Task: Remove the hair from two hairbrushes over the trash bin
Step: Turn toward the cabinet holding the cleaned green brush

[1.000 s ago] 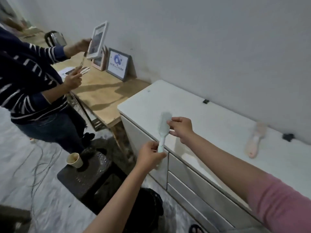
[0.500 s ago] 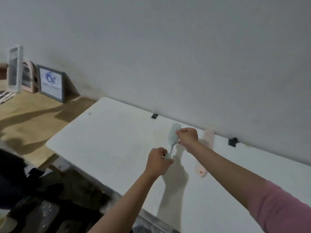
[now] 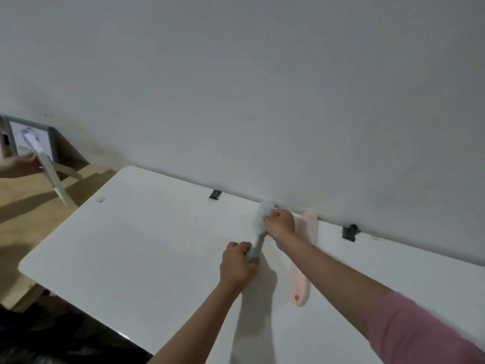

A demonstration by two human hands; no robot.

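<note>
Plastic is what the green brush (image 3: 261,222) seems made of, so you can expect it light and stiff, with a smooth handle that may turn in the palm if you pull hard. Your left hand (image 3: 237,266) grips the handle low down, fingers curled around it, and this is a good place to hold. Your right hand (image 3: 280,224) is at the bristle head, fingers bent as if pinching hair, but the hair itself is too small to see. The brush is held up over the white desk (image 3: 136,240), near the wall (image 3: 262,88). Hair is soft and almost without weight, so I think it will cling to your fingers and drift. The pink brush (image 3: 301,282) lies on the desk just beside your right forearm, its handle toward you. No bin is in view, so you are probably not above it. The wall closes the far side, the front edge of the desk is open, and to the left another person's hand (image 3: 23,164) holds a frame (image 3: 51,174) over a wooden table (image 3: 31,219).
</note>
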